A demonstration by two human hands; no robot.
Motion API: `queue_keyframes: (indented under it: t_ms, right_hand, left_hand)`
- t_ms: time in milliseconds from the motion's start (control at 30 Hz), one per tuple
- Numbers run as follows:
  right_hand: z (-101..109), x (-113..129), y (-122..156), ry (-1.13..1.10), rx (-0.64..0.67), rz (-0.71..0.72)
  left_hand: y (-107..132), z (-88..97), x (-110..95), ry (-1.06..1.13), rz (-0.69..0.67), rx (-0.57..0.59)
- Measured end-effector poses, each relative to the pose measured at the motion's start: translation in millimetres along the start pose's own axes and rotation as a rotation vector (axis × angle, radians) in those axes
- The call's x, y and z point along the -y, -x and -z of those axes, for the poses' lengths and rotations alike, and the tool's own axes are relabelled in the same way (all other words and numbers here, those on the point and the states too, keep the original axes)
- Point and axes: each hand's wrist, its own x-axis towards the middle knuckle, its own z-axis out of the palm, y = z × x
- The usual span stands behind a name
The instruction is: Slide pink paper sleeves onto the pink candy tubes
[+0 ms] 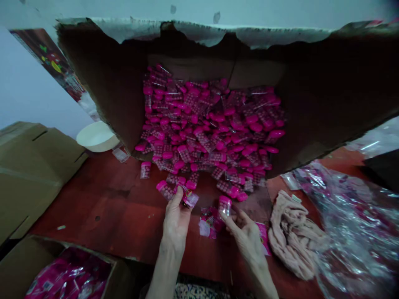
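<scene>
My left hand (pixel 177 214) pinches a small pink printed wrapper (pixel 190 199) between thumb and fingers. Between the thumb and fingers of my right hand (pixel 245 232) is a small clear jar (pixel 225 205) with a pink cap, held upright. On the table between the hands lies a little heap of pink wrappers (pixel 209 222). Just beyond my left hand are a few more capped jars (pixel 164 189) holding round pink pieces. A large pile of the same jars (pixel 202 120) spills out of a big cardboard box (pixel 102 79) lying on its side.
The red table (pixel 102 207) bears a crumpled beige cloth (pixel 289 236) and clear plastic bags (pixel 358 220) at right. A white bowl (pixel 96 137) stands at left beside a closed carton (pixel 37 170). An open box (pixel 120 278) of pink packaging sits at lower left.
</scene>
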Motion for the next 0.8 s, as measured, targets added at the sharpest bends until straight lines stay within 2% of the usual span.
queue_keyframes:
  t_ms: [100, 167, 267, 433, 667, 800]
  right_hand:
    - [4, 15, 15, -0.187, 0.139, -0.112]
    - [2, 25, 27, -0.22, 0.169, -0.087]
    - [-6, 31, 39, -0.12, 0.147, 0.015]
    - [-17, 23, 44, 0.104, 0.055, 0.223]
    - [-11, 25, 39, 0.186, 0.046, 0.459]
    - [-12, 24, 39, 0.202, 0.086, 0.474]
  left_hand:
    - [2, -3.5, 3, 0.003, 0.002, -0.005]
    - [4, -7.0, 5, -0.002, 0.008, -0.008]
    - [7, -12.3, 7, -0.016, 0.028, -0.011]
    - [8, -13.9, 13, -0.043, 0.073, 0.016]
    - [8, -10.8, 21, -0.088, 0.002, 0.088]
    - [9, -11.0, 25, -0.148, -0.047, 0.121]
